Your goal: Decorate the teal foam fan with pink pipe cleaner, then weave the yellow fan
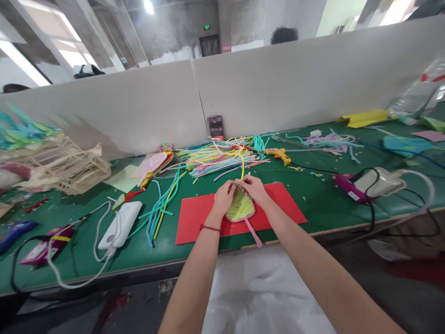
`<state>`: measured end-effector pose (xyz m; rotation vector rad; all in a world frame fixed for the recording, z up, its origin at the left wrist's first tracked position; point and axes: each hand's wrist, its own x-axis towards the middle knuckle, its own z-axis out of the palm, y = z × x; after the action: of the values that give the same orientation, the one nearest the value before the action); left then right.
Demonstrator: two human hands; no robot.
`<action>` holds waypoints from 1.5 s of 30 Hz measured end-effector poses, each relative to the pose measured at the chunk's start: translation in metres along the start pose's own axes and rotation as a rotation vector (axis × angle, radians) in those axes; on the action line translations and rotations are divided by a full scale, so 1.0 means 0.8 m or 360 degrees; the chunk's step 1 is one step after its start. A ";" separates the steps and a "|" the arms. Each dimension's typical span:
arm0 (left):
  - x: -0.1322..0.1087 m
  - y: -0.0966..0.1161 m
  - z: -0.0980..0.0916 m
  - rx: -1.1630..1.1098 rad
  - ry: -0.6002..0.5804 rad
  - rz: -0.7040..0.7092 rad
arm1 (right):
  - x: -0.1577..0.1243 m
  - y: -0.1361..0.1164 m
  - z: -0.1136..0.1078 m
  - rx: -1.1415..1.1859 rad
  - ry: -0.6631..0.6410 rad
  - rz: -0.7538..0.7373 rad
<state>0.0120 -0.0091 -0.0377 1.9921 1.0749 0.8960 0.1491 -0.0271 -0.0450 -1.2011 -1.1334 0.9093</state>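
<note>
A small fan-shaped craft piece has a yellow-green striped face and a pink handle pointing toward me. It is over a red sheet on the green table. At its far edge, my left hand and my right hand meet with fingertips pinched on a yellow pipe cleaner, whose free end curves up and away. The exact contact between the pipe cleaner and the fan is hidden by my fingers.
Beyond my hands lies a heap of coloured pipe cleaners, with an orange glue gun to its right. Teal and yellow strands, a white power bank and cables lie left. A magenta device sits right. A pale partition stands behind.
</note>
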 end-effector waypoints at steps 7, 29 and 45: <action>0.000 0.000 0.001 0.0006 -0.0032 0.0023 | -0.001 -0.002 0.000 0.0001 0.0031 -0.0017; 0.000 0.001 0.000 -0.0016 -0.0083 0.0042 | 0.001 0.000 -0.001 -0.0037 0.0019 -0.0032; -0.002 0.017 -0.008 -0.0028 -0.0280 0.0110 | 0.000 -0.001 -0.001 0.0038 -0.0016 0.0012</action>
<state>0.0117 -0.0143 -0.0238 2.0616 0.9013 0.7466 0.1496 -0.0277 -0.0446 -1.1832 -1.1235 0.9334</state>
